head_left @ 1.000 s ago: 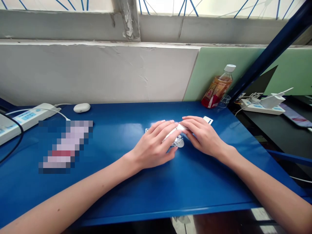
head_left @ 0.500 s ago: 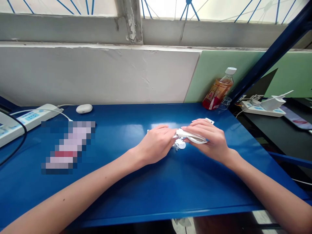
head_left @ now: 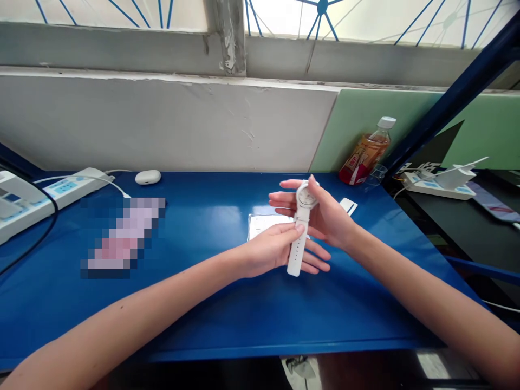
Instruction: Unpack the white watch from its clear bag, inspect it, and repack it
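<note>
A white wristwatch (head_left: 306, 196) with a long, holed strap is held above the desk, its dial facing up. My left hand (head_left: 280, 244) pinches the strap between thumb and fingers, and the strap's free end hangs below. My right hand (head_left: 325, 208) holds the watch by its case, thumb on the dial's edge and fingers behind it. Under my hands, partly covered, lies a white sheet or card (head_left: 266, 223) on the blue desk. To the right of my right hand is a small white card (head_left: 348, 206) with a dark stripe.
At the back right stands a drink bottle (head_left: 364, 154) against a green panel. A white earbud case (head_left: 148, 177) sits at the back left, near a power strip (head_left: 77, 187) with cables and a pixelated phone-like object (head_left: 130, 230). A blue metal post (head_left: 442, 116) slants on the right.
Both hands have turned the watch from a folded, edge-on pose to dial up with its strap stretched out. The left hand now pinches the strap from beneath; the white sheet shows more.
</note>
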Available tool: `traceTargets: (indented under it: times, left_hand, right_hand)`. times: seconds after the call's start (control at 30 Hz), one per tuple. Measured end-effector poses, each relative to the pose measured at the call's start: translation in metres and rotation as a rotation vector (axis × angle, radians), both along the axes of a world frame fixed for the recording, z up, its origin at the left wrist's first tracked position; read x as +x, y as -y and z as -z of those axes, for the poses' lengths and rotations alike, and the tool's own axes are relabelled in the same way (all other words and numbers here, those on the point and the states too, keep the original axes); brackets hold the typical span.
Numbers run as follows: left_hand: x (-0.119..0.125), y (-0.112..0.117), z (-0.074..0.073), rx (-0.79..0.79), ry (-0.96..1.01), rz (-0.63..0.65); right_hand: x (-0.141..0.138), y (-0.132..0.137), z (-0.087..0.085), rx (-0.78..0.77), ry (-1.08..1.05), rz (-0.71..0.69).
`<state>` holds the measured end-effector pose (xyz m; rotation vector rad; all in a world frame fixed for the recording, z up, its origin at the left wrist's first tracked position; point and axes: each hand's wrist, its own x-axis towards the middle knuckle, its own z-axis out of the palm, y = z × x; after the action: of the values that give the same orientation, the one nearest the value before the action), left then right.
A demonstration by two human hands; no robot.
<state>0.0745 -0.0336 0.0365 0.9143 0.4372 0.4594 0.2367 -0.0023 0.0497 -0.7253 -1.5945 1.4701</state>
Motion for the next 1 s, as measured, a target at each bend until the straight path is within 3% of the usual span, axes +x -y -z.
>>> traceTargets:
  times: [0.2, 0.43, 0.7, 1.0]
  left_hand:
    - [-0.001, -0.014, -0.002, -0.039, -0.042, -0.259]
    - [-0.007, -0.022, 0.003, -0.063, -0.044, -0.159]
    - [-0.006, -0.024, -0.001, -0.149, -0.116, -0.169]
    - [-0.006, -0.022, -0.002, -0.196, -0.124, -0.158]
  right_hand:
    - [-0.019, -0.038, -0.01, -0.253, -0.165, -0.158]
    - [-0.016, -0.047, 0.008, -0.544, -0.334, -0.257]
    - [-0.01, -0.049, -0.001, -0.618, -0.342, -0.3]
    - [-0.007, -0.048, 0.0, -0.581, -0.307, -0.358]
